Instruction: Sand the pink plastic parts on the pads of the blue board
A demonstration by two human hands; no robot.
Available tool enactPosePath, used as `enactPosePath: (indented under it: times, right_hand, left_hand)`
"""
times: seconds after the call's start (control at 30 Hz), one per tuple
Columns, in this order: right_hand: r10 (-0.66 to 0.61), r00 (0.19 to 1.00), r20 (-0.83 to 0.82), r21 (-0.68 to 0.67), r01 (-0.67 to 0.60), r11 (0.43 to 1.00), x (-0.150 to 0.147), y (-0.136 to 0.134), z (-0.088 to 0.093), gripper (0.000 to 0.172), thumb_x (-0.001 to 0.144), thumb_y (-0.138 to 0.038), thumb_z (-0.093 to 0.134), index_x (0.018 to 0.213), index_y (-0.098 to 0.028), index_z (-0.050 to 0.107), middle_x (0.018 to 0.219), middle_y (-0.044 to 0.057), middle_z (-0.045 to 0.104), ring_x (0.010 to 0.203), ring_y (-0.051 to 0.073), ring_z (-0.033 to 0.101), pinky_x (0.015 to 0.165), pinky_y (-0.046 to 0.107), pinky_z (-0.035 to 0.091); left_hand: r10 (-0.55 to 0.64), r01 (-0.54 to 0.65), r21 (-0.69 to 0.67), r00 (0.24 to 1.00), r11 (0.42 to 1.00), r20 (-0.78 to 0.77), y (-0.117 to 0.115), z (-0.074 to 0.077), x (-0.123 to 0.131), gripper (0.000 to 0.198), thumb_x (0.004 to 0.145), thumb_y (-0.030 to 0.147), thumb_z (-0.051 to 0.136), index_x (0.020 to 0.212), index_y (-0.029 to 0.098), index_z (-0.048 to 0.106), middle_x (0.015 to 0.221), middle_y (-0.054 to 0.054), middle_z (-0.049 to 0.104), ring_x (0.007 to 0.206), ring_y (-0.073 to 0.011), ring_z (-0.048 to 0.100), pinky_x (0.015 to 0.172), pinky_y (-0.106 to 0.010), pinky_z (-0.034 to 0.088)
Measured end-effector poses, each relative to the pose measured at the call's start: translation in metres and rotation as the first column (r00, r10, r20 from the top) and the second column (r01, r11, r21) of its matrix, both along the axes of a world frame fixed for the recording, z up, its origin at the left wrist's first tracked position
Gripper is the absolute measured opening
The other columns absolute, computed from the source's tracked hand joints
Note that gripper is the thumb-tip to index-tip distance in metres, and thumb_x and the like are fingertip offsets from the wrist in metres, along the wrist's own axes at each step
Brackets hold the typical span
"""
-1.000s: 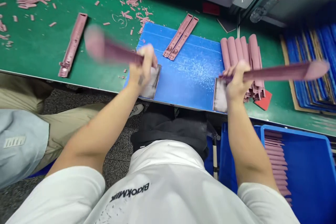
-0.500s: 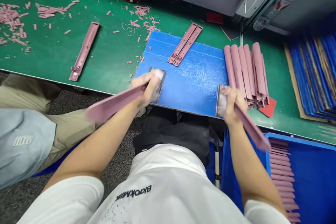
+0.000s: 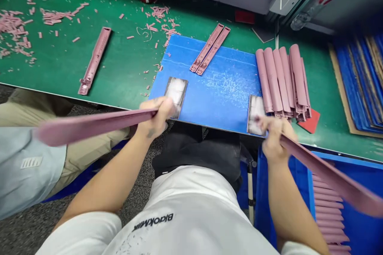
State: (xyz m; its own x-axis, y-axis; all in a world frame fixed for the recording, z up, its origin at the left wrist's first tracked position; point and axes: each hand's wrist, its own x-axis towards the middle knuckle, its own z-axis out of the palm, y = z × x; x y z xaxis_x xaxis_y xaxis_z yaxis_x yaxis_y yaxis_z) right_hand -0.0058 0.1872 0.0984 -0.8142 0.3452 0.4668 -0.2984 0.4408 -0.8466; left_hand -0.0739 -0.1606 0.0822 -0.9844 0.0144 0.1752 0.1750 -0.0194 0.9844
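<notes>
Blue rectangular mat [image 3: 209,107] bears two narrow pink strips [image 3: 207,48], seemingly unfinished. My left hand [image 3: 156,117], right hand [image 3: 278,138]: each gripping another strip [image 3: 98,125].

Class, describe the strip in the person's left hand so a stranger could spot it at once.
Start at the green table; find the blue board along its edge. By the board's near left corner, the left hand grips a pink strip. Unlike the strip in the right hand, this one points left.
</notes>
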Motion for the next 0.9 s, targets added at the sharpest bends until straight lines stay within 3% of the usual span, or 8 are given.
enactPosePath:
  times: [0.13, 0.27, 0.37, 0.5, 0.57, 0.67, 0.77, 0.9]
  right_hand:
    - [-0.017, 0.949, 0.315, -0.169, 0.074, 0.983, 0.045, 0.019, 0.007, 0.031, 0.101, -0.047, 0.085, 0.094, -0.027, 0.063, 0.056, -0.010, 0.052, 0.039, 0.012, 0.047, 0.041, 0.026, 0.050]
    - [0.225, 0.850, 0.476, -0.408, -0.013, 0.913, 0.042, 0.032, 0.006, 0.065, 0.095, -0.042, 0.089, 0.152, -0.034, 0.060, 0.091, -0.005, 0.079, 0.057, 0.016, 0.071, 0.048, 0.028, 0.064]
    - [0.333, 0.837, 0.434, -0.539, -0.054, 0.841, 0.048, 0.031, 0.016, 0.055, 0.094, -0.046, 0.089, 0.145, -0.032, 0.072, 0.106, 0.002, 0.085, 0.073, 0.020, 0.082, 0.059, 0.034, 0.073]
    - [0.356, 0.896, 0.265, -0.627, -0.120, 0.770, 0.057, 0.028, 0.036, 0.043, 0.093, -0.057, 0.083, 0.128, -0.032, 0.083, 0.120, 0.007, 0.087, 0.105, 0.027, 0.087, 0.085, 0.042, 0.077]
    - [0.308, 0.916, 0.256, -0.563, -0.118, 0.818, 0.054, 0.029, 0.043, 0.043, 0.090, -0.055, 0.088, 0.127, -0.034, 0.084, 0.116, 0.005, 0.087, 0.102, 0.027, 0.087, 0.080, 0.041, 0.076]
    - [0.024, 0.976, 0.218, -0.194, 0.019, 0.981, 0.032, 0.033, 0.045, 0.033, 0.091, -0.055, 0.092, 0.110, -0.029, 0.084, 0.080, 0.001, 0.076, 0.067, 0.021, 0.075, 0.059, 0.035, 0.064]
    - [-0.230, 0.973, -0.018, 0.181, 0.230, 0.956, -0.014, 0.036, 0.037, 0.042, 0.095, -0.066, 0.085, 0.086, -0.027, 0.073, 0.076, 0.004, 0.067, 0.075, 0.024, 0.070, 0.066, 0.038, 0.060]
    - [0.001, 0.997, 0.076, -0.136, 0.010, 0.991, -0.087, 0.030, 0.016, 0.060, 0.097, -0.086, 0.064, 0.073, -0.033, 0.052, 0.064, 0.000, 0.051, 0.067, 0.022, 0.058, 0.063, 0.041, 0.054]
  left_hand:
    - [-0.056, 0.036, 0.110, 0.981, 0.993, 0.187, -0.011, 0.008, 0.029, 0.063, 0.092, 0.079, 0.085, 0.080, 0.022, 0.061, 0.051, 0.005, 0.046, 0.037, -0.0092, 0.033, 0.035, -0.023, 0.027]
    - [-0.113, 0.041, 0.219, 0.938, 0.975, 0.327, -0.009, 0.012, 0.024, 0.073, 0.098, 0.071, 0.086, 0.153, 0.030, 0.059, 0.080, 0.001, 0.080, 0.036, -0.0117, 0.054, 0.034, -0.020, 0.040]
    - [-0.048, -0.028, 0.241, 0.952, 0.970, 0.303, -0.009, 0.018, 0.031, 0.096, 0.097, 0.063, 0.091, 0.175, 0.039, 0.040, 0.098, -0.003, 0.088, 0.037, -0.0111, 0.058, 0.034, -0.020, 0.042]
    - [-0.044, -0.094, 0.350, 0.930, 0.932, 0.366, -0.007, 0.038, 0.039, 0.054, 0.096, 0.052, 0.093, 0.145, 0.035, 0.075, 0.083, 0.003, 0.082, 0.039, -0.0088, 0.055, 0.032, -0.017, 0.039]
    - [-0.110, -0.077, 0.415, 0.906, 0.907, 0.409, -0.004, 0.051, 0.038, 0.035, 0.093, 0.046, 0.087, 0.124, 0.030, 0.085, 0.089, -0.001, 0.084, 0.053, -0.0142, 0.068, 0.036, -0.020, 0.049]
    - [-0.145, -0.030, 0.429, 0.918, 0.903, 0.369, -0.003, 0.060, 0.030, 0.032, 0.080, 0.034, 0.085, 0.112, 0.028, 0.089, 0.109, -0.005, 0.088, 0.080, -0.0222, 0.081, 0.045, -0.025, 0.061]
    - [-0.070, 0.019, 0.188, 0.961, 0.982, 0.267, -0.016, 0.057, 0.012, 0.024, 0.083, 0.036, 0.093, 0.101, 0.023, 0.085, 0.086, -0.003, 0.084, 0.060, -0.0191, 0.073, 0.039, -0.024, 0.052]
    - [0.063, -0.050, -0.097, 0.989, 0.994, 0.136, -0.031, 0.050, -0.034, 0.021, 0.097, 0.027, 0.091, 0.082, 0.019, 0.079, 0.052, 0.006, 0.054, 0.054, -0.0123, 0.059, 0.048, -0.021, 0.046]
